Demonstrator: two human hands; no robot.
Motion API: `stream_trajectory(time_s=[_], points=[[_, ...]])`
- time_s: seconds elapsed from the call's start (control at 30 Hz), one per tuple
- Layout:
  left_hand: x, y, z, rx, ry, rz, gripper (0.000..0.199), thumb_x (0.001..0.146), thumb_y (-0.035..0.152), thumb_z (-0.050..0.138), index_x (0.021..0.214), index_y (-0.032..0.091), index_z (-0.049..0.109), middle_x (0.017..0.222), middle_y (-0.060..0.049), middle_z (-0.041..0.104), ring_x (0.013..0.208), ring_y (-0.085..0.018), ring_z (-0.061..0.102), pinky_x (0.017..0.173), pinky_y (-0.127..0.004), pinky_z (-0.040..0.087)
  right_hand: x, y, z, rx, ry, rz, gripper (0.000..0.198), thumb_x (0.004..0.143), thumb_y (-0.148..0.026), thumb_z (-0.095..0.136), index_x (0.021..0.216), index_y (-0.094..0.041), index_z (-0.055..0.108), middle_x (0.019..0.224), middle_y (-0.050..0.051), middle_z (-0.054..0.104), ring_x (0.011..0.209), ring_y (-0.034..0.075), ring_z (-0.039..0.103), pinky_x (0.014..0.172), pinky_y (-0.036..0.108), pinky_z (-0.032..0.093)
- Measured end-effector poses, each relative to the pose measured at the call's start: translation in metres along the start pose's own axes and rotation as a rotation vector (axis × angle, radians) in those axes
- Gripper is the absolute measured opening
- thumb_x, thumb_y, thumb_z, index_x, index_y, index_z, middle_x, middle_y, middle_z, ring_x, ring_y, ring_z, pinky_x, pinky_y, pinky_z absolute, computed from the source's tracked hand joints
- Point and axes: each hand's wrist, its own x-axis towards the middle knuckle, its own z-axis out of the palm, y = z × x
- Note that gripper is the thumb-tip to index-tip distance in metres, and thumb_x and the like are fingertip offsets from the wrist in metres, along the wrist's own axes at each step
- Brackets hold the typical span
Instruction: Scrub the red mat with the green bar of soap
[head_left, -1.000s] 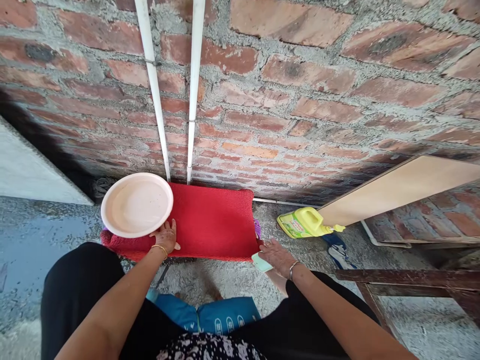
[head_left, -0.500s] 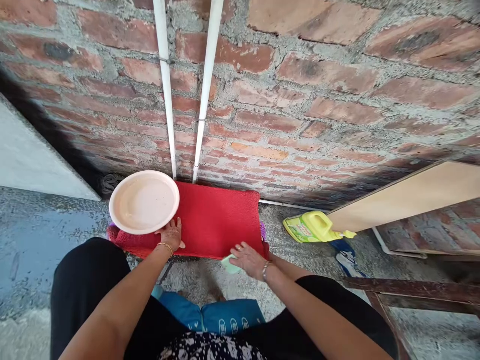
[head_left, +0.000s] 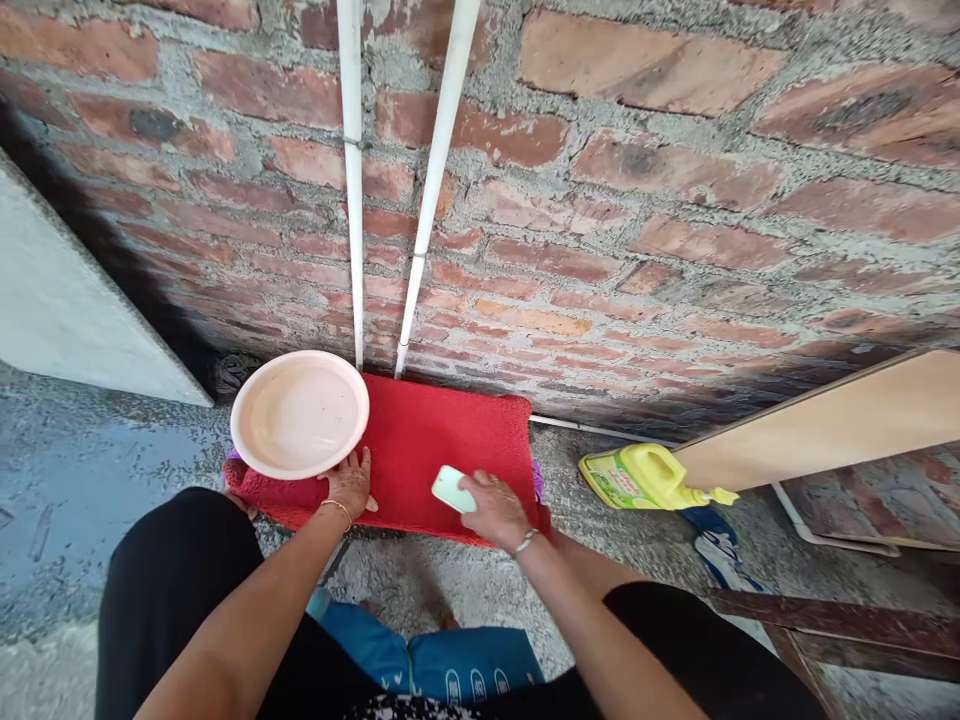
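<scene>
A red cloth [head_left: 442,420] is spread over a low surface against the wall. My left hand [head_left: 350,484] lies open on its front part, fingers spread, close beside the rim of a pale pink basin [head_left: 259,460]. The basin stands on the left end of the cloth; it seems to hold some clear liquid. My right hand [head_left: 495,508] grips a pale green bar of soap [head_left: 452,489] by its right end. The soap's broad face is turned up, above the front right part of the cloth. Whether it touches the cloth I cannot tell.
A yellow detergent jug [head_left: 637,476] lies on the floor to the right, near a leaning tan board [head_left: 825,408]. Blue cloth with white lettering [head_left: 480,660] is between my legs. White pipes [head_left: 433,200] run down the brick wall. A dark wooden frame [head_left: 847,620] is at right.
My right hand has moved forward with the soap, from the cloth's front edge to over the cloth. My left hand stays beside the basin. The view has shifted slightly.
</scene>
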Motion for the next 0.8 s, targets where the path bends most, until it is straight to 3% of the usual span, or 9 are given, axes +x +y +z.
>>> stream_trajectory(time_s=[0.13, 0.23, 0.3, 0.47, 0.57, 0.63, 0.7, 0.8], points=[[0.000, 0.001, 0.000, -0.003, 0.009, -0.009, 0.118, 0.056, 0.052, 0.079, 0.152, 0.023, 0.016, 0.149, -0.027, 0.033, 0.132, -0.048, 0.031, 0.080, -0.066, 0.048, 0.044, -0.068, 0.013, 0.173, 0.140, 0.072, 0.044, 0.074, -0.029, 0.061, 0.117, -0.026, 0.058, 0.111, 0.007, 0.056, 0.100, 0.023, 0.053, 0.087, 0.032, 0.036], [0.001, 0.001, 0.001, 0.007, 0.031, -0.008, 0.120, 0.054, 0.053, 0.080, 0.152, 0.024, 0.016, 0.148, -0.027, 0.034, 0.130, -0.048, 0.034, 0.079, -0.066, 0.048, 0.061, -0.070, 0.022, 0.217, 0.138, 0.096, 0.043, 0.074, -0.029, 0.061, 0.117, -0.025, 0.058, 0.113, 0.008, 0.056, 0.102, 0.023, 0.053, 0.088, 0.033, 0.038], [0.001, 0.002, 0.002, 0.009, 0.035, -0.004, 0.120, 0.054, 0.053, 0.080, 0.151, 0.024, 0.017, 0.147, -0.027, 0.035, 0.129, -0.047, 0.035, 0.079, -0.066, 0.049, 0.058, -0.042, 0.029, 0.226, 0.152, 0.150, 0.044, 0.072, -0.029, 0.062, 0.116, -0.025, 0.059, 0.111, 0.008, 0.057, 0.101, 0.023, 0.055, 0.088, 0.034, 0.039], [0.001, 0.003, -0.001, -0.015, -0.011, -0.015, 0.120, 0.055, 0.050, 0.082, 0.151, 0.023, 0.016, 0.148, -0.026, 0.034, 0.131, -0.045, 0.035, 0.082, -0.063, 0.049, 0.021, 0.068, 0.047, 0.276, 0.319, 0.427, 0.035, 0.079, -0.032, 0.053, 0.112, -0.027, 0.059, 0.098, 0.008, 0.060, 0.082, 0.025, 0.059, 0.072, 0.040, 0.046], [0.001, 0.003, -0.003, -0.021, -0.016, -0.020, 0.119, 0.056, 0.047, 0.082, 0.151, 0.021, 0.016, 0.149, -0.026, 0.034, 0.131, -0.044, 0.035, 0.084, -0.062, 0.049, 0.007, 0.089, 0.053, 0.283, 0.361, 0.479, 0.032, 0.084, -0.035, 0.043, 0.111, -0.028, 0.059, 0.093, 0.009, 0.060, 0.075, 0.027, 0.058, 0.065, 0.042, 0.046], [0.000, 0.003, -0.004, -0.019, -0.014, -0.025, 0.118, 0.057, 0.046, 0.081, 0.151, 0.022, 0.016, 0.149, -0.025, 0.033, 0.132, -0.043, 0.035, 0.084, -0.061, 0.049, 0.012, 0.066, 0.054, 0.305, 0.406, 0.496, 0.034, 0.083, -0.040, 0.048, 0.112, -0.027, 0.057, 0.097, 0.009, 0.060, 0.081, 0.027, 0.059, 0.070, 0.041, 0.047], [-0.001, 0.003, -0.005, -0.016, -0.021, -0.029, 0.118, 0.057, 0.046, 0.081, 0.151, 0.022, 0.016, 0.150, -0.025, 0.033, 0.132, -0.043, 0.035, 0.084, -0.061, 0.049, 0.027, 0.022, 0.052, 0.328, 0.431, 0.456, 0.039, 0.078, -0.042, 0.056, 0.114, -0.027, 0.057, 0.102, 0.009, 0.059, 0.091, 0.027, 0.058, 0.079, 0.039, 0.046], [-0.001, 0.003, -0.004, -0.015, -0.019, -0.031, 0.119, 0.056, 0.047, 0.081, 0.152, 0.022, 0.015, 0.150, -0.024, 0.033, 0.132, -0.044, 0.033, 0.083, -0.062, 0.050, 0.054, -0.048, 0.043, 0.301, 0.323, 0.269, 0.040, 0.076, -0.038, 0.060, 0.115, -0.027, 0.058, 0.106, 0.008, 0.058, 0.097, 0.025, 0.057, 0.087, 0.036, 0.043]])
